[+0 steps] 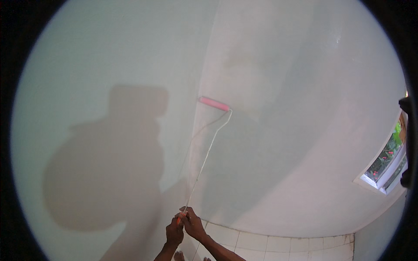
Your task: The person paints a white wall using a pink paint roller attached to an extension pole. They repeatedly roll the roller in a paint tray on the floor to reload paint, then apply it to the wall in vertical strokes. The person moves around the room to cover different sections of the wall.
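Note:
Both of my hands grip the orange handle [179, 220] of a paint roller at the bottom middle. My left hand [174, 231] is lower on it, and my right hand [192, 224] is wrapped around its upper end. From there a long thin pale metal rod [203, 165] runs up and bends near the top. It carries a pink roller sleeve [214, 103], which lies slightly tilted against the right-hand wall [261, 137], its left end at the wall corner. Much of the handle is hidden by my fingers.
A pale green wall [81, 55] on the left bears a large shadow [107, 169]. White floor tiles [251, 242] run along the wall's foot, with bare feet [179, 255] at the bottom edge. A window [385, 160] with plants outside is at the far right.

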Tool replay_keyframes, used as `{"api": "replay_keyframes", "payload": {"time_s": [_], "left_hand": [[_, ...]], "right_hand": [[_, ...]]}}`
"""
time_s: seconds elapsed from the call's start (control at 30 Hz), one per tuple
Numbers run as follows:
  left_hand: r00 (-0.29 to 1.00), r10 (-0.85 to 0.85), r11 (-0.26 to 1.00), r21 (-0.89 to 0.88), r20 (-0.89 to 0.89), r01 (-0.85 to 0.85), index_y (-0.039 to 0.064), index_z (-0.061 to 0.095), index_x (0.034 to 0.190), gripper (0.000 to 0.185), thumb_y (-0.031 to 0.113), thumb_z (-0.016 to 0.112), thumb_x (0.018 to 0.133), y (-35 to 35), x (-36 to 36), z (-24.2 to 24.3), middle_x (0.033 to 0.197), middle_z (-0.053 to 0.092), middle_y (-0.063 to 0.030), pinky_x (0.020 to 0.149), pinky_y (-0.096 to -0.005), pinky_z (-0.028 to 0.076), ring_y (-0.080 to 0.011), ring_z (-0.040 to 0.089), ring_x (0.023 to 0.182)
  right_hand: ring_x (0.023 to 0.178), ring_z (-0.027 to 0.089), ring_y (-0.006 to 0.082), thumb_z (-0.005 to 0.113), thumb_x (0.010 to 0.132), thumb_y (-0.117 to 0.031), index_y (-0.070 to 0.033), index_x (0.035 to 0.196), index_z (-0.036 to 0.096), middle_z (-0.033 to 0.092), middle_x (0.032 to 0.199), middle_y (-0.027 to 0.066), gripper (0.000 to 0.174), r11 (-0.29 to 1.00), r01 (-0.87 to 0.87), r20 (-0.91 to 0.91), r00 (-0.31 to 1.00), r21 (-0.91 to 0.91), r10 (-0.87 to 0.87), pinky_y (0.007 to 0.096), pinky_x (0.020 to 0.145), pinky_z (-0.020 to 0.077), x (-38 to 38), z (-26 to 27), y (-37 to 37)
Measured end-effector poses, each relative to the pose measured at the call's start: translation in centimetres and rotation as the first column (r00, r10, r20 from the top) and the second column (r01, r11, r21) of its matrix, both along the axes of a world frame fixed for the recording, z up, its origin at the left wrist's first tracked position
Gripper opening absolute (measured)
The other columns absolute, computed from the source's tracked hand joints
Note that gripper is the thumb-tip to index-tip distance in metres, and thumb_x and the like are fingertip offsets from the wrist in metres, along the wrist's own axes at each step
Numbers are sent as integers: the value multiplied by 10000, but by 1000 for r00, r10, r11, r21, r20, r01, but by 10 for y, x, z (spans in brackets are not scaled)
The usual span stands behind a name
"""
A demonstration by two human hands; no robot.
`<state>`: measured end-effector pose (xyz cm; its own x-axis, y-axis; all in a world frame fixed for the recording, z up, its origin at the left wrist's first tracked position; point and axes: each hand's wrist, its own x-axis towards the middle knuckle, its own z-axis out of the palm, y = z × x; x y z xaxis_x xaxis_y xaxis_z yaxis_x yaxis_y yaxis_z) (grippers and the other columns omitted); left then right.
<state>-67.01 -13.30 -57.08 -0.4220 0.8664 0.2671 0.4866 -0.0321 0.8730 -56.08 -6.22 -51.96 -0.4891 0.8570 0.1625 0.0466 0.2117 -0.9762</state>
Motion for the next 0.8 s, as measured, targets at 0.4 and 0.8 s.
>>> {"api": "replay_keyframes", "payload": {"time_s": [0.4,0.8], "left_hand": [[998,6,995,104,-66,1,28,588,1301,367,321,569,1081,16,-5,104,822,715,-243,589,-508,556,-467,716,730],[991,-13,999,35,-135,18,14,579,1352,408,324,528,1092,42,0,88,892,738,-245,656,-512,583,-480,722,770]], "right_hand": [[827,726,171,573,1094,-202,-51,1297,533,755,949,134,256,995,87,136,986,40,-92,307,735,557,-11,106,8],[831,724,288,546,1103,-318,-64,1293,555,722,902,159,317,993,111,148,982,45,-116,388,742,566,-5,96,33]]}}
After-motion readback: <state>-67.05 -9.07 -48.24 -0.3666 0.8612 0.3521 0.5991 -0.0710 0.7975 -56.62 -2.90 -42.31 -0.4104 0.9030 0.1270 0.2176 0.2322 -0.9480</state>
